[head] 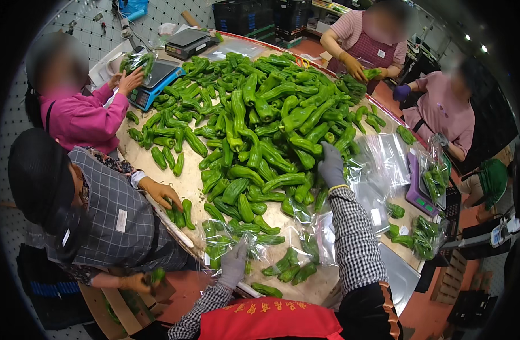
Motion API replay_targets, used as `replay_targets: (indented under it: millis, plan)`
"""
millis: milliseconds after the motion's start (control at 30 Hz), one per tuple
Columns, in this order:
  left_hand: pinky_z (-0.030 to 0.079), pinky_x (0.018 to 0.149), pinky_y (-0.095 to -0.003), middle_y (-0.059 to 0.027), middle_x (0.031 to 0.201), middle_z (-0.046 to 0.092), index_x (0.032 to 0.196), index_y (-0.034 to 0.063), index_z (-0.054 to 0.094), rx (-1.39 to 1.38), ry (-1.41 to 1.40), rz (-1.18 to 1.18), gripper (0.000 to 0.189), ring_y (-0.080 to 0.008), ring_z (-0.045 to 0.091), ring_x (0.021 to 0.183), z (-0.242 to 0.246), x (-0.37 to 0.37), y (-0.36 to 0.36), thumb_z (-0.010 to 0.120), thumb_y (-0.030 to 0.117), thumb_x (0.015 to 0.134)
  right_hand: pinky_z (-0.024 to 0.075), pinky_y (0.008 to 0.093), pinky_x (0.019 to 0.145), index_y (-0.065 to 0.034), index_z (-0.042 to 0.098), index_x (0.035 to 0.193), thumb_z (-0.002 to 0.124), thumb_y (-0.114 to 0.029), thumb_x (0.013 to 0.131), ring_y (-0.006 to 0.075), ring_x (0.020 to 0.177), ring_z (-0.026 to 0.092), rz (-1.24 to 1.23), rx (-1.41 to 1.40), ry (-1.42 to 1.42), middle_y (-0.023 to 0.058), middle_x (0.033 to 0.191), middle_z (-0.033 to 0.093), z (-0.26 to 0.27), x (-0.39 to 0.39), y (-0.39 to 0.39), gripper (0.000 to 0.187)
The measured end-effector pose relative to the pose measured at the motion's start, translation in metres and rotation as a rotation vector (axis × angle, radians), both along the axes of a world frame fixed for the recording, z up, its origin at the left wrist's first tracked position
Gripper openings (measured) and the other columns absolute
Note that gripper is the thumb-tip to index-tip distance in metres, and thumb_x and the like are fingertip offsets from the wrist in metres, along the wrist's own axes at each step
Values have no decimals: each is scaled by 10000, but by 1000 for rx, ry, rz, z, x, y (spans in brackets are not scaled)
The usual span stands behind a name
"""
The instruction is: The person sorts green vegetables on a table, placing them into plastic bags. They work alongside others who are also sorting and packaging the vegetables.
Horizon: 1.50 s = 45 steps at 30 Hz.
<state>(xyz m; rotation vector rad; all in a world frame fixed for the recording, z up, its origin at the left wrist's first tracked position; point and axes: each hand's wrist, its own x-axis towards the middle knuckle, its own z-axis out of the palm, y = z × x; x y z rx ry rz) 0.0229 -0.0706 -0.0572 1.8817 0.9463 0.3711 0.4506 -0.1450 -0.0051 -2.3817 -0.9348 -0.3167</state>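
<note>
My left hand [234, 263], in a grey glove, holds the edge of a clear plastic bag [217, 242] with green peppers inside, near the front of the table. My right hand [332, 165], gloved in grey too, reaches forward to the right flank of a large heap of long green peppers [260, 140]. Its fingertips touch the peppers there; whether they grip one is hidden. Between my arms lies another clear bag [304, 229] with peppers in it. Several loose peppers [291, 267] rest close to the table's near edge.
Flat clear bags [385, 161] lie right of my right arm, near a purple scale [417, 191] and a filled bag [427, 238]. A co-worker's orange-gloved hand [160, 191] handles peppers at left. Another co-worker holds a bag by a blue scale [151, 89]. More people stand across the table.
</note>
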Motion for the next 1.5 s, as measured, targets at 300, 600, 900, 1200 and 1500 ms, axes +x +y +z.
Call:
replay_targets:
  millis: [300,600,900,1200,1500]
  plan:
    - [545,909,-350,-200,1165,724,1275,32,677,-72,0,-17,375,-303,719,1062,9,-1,2,583,304,1035,481,461,984,-142,607,1279,762,-115,760,381,1150,568,127,-422,55,169,1247,601,35,-48,-28,542]
    - [559,853,-372,-200,1132,727,1278,66,679,-51,23,-2,377,-326,727,1002,0,-2,3,603,333,1023,456,450,1088,-109,549,1409,753,-212,873,416,1299,534,113,143,127,215,1561,399,75,-42,62,583]
    - [560,868,-377,-196,1143,723,1266,77,688,-42,-17,-13,377,-339,721,1014,0,-5,-1,617,349,1015,541,413,929,-49,682,1047,769,-92,830,405,1167,627,168,208,-80,236,1551,427,35,-38,70,237]
    - [562,868,-407,-195,1103,728,1248,62,685,16,-48,-32,376,-340,720,1005,-7,-9,1,581,345,1022,571,291,915,12,665,1118,657,115,861,248,1222,629,348,447,289,212,1557,428,52,-141,-11,277]
    - [570,854,-415,-95,1164,736,1341,347,647,-186,53,-150,351,-282,723,928,31,-10,0,521,414,1021,527,351,967,50,595,1329,636,-44,857,260,1169,628,579,225,986,170,1308,629,113,-225,-67,483]
